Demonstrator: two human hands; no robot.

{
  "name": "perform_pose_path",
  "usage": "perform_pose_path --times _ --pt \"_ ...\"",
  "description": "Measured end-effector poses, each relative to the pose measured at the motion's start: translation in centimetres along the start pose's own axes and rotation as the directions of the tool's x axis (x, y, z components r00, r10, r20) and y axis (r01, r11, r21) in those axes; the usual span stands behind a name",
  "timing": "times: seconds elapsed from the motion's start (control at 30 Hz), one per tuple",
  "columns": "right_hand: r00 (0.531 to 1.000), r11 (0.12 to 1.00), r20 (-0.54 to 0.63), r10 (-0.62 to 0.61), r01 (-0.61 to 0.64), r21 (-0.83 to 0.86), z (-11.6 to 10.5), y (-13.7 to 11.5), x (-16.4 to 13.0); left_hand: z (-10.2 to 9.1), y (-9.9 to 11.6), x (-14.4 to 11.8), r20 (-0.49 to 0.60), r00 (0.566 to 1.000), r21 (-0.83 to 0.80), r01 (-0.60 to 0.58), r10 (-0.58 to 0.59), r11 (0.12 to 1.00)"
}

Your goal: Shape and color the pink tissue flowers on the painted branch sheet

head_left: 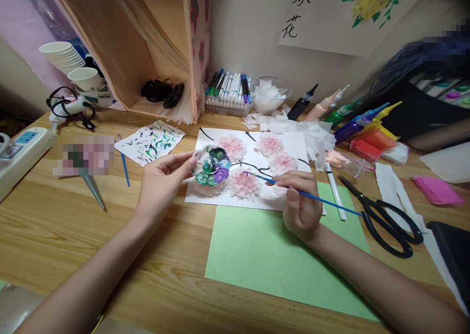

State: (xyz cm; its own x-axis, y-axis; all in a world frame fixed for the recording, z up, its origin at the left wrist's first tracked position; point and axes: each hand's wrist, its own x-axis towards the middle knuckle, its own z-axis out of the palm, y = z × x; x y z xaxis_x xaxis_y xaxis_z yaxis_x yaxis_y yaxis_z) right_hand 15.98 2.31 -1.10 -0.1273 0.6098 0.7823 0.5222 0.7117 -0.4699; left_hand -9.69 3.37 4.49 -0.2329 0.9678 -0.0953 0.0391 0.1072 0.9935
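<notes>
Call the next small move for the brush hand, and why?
Probably slide the brush tip a little left into a well of the paint palette. The right hand has the tip beside the palette, over the pink paper flowers, while the left hand pinches the palette's edge and tilts it toward the brush.

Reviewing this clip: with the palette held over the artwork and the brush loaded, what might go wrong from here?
1. The left hand holds the paint palette tilted above the white sheet; wet paint might drip onto the pink paper flowers.
2. The right hand holds the blue brush with its tip beside a flower; a slip might smear purple onto it.
3. The open scissors lie near the right forearm and might get knocked.
</notes>
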Motion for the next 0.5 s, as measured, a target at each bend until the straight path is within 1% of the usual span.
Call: perform_pose_path --times 0.13,0.33,0.5 --pt "0.999 1.0 0.035 -0.005 0.006 -0.015 -0.02 -0.06 0.08 -0.02 -0.04 -0.01 -0.002 1.0 -0.009 0.008 -0.008 1.0" --pt "1.0 1.0 0.002 -0.012 0.012 -0.012 0.01 -0.02 0.0 -0.08 -0.18 0.11 -0.002 1.0 -0.004 -0.001 0.001 1.0" --pt "0.998 1.0 0.053 -0.025 0.025 -0.004 0.0 -0.11 0.05 -0.1 -0.17 0.06 0.009 1.0 -0.004 -0.012 0.012 1.0"
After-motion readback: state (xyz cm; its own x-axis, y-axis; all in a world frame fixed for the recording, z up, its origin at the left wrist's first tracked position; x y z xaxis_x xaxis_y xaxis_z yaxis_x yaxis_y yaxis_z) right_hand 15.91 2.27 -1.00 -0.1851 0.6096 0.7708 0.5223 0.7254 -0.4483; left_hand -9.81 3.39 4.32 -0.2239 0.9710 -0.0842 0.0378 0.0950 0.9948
